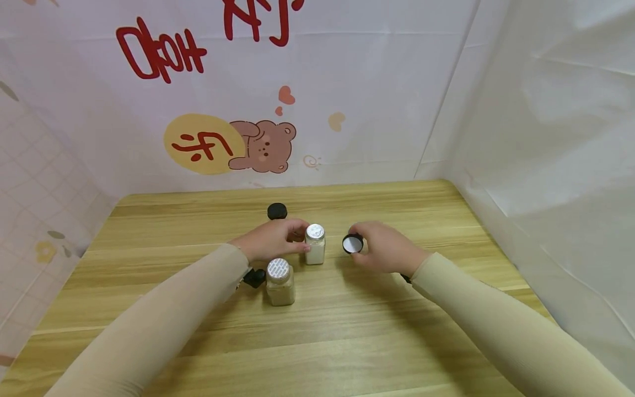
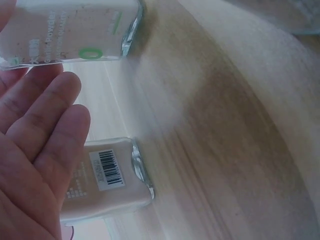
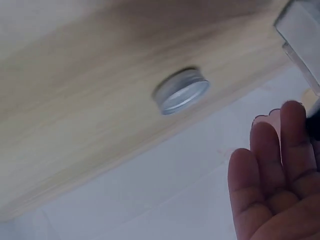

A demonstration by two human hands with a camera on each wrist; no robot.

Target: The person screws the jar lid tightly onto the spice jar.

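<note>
My left hand (image 1: 273, 240) grips a small glass jar (image 1: 315, 251) of pale powder with a silver perforated top, between thumb and fingers. In the left wrist view this jar's label reads "Garlic Powder". My right hand (image 1: 382, 246) pinches a round black lid (image 1: 353, 243) by its rim, its white inner face towards the head camera, a short way right of the jar. A second jar (image 1: 281, 286) with a silver perforated top stands nearer me, beside my left wrist. Behind my left hand is a black-lidded jar (image 1: 277, 211), its body mostly hidden; a barcoded jar (image 2: 107, 180) stands behind the left fingers.
A silver ring-shaped lid (image 3: 182, 92) lies on the wooden table (image 1: 337, 342), beyond my right hand. White printed sheeting (image 1: 367, 110) rises behind the table, with more sheeting at both sides.
</note>
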